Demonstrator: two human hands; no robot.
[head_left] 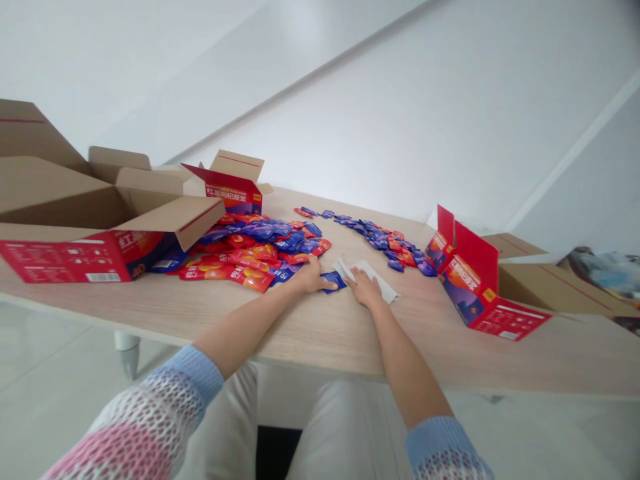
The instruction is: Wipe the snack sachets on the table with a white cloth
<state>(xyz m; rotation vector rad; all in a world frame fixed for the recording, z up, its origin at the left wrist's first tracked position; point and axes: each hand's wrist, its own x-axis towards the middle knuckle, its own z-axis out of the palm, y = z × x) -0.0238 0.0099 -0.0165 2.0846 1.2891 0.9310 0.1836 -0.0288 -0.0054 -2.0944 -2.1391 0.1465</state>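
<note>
My left hand (pixel 311 277) rests on the wooden table (pixel 320 327), its fingers pinched on a small blue sachet (pixel 334 280) at the edge of a pile of red and blue sachets (pixel 250 250). My right hand (pixel 365 288) lies flat with fingers spread on a white packet (pixel 380 280) just to the right of it. The two hands are close together near the table's middle.
A large open red carton (pixel 100 220) stands at the left, a smaller open red box (pixel 235 183) behind the pile. Another trail of sachets (pixel 385 240) runs to an open red box (pixel 475 280) at the right. A white wall rises behind.
</note>
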